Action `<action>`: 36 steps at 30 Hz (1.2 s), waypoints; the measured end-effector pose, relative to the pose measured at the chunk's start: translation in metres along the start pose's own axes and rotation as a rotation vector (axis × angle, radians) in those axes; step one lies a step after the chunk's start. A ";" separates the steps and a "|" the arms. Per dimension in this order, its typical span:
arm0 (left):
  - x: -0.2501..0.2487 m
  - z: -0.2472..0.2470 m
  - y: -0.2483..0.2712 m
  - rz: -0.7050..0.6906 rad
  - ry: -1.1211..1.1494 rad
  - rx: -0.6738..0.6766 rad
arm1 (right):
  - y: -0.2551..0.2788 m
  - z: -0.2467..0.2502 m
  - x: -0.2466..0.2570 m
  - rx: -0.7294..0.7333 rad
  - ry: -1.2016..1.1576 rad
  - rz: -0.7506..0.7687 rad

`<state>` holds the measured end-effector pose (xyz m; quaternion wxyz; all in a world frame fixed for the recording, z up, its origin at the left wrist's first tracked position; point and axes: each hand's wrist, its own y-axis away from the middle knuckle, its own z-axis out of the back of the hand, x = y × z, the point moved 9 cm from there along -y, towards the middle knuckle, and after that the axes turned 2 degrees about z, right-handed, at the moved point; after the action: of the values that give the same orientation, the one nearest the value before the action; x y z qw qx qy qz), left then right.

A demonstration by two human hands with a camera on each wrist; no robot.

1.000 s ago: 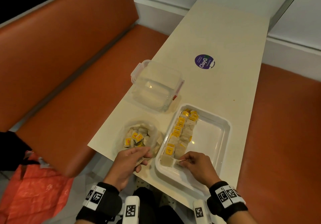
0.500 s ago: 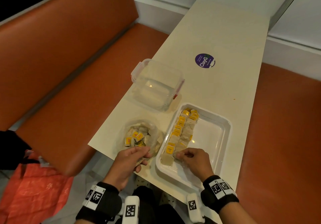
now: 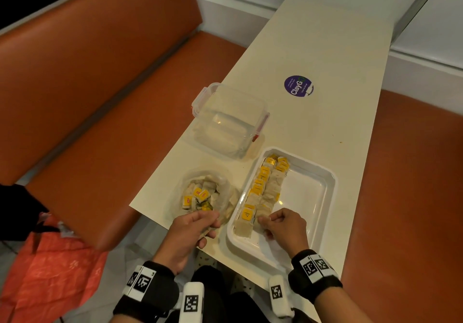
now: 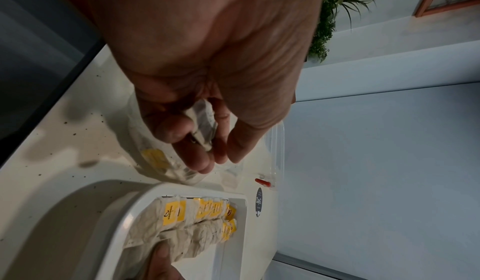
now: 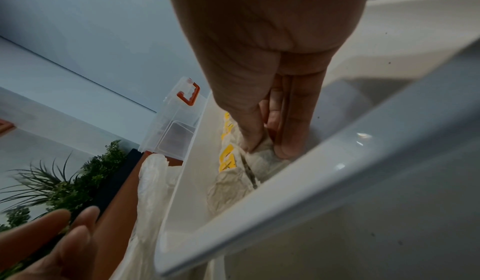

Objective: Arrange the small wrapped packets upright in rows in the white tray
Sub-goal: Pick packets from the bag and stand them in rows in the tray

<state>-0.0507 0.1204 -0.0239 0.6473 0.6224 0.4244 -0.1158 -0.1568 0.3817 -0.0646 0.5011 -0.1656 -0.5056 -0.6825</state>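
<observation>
Right hand [image 3: 285, 225] pinches a packet [image 3: 261, 213] at its fingertips, w/ the second row in the white tray [image 3: 323, 197] just ahead, left hand [image 3: 190, 232] curls round another packet [image 4: 203, 124] by the bag [image 3: 200, 192].

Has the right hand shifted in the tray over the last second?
Yes. The right hand has slid away from the white tray's near rim, up against the second row of packets.
</observation>
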 end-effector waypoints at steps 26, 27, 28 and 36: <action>-0.032 -0.084 0.029 0.111 0.343 0.417 | 0.085 -0.019 0.152 0.242 0.380 0.740; -0.032 -0.082 0.028 0.103 0.335 0.408 | 0.081 -0.016 0.150 0.233 0.326 0.701; -0.034 -0.080 0.029 0.089 0.324 0.396 | 0.077 -0.012 0.149 0.231 0.245 0.647; -0.045 -0.049 0.021 -0.117 0.183 0.228 | 0.060 -0.013 0.141 0.381 -0.321 0.330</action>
<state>-0.0840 0.1516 0.0285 0.5232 0.6742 0.5012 -0.1436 -0.1643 0.2990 0.0646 0.5411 -0.2543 -0.6635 -0.4498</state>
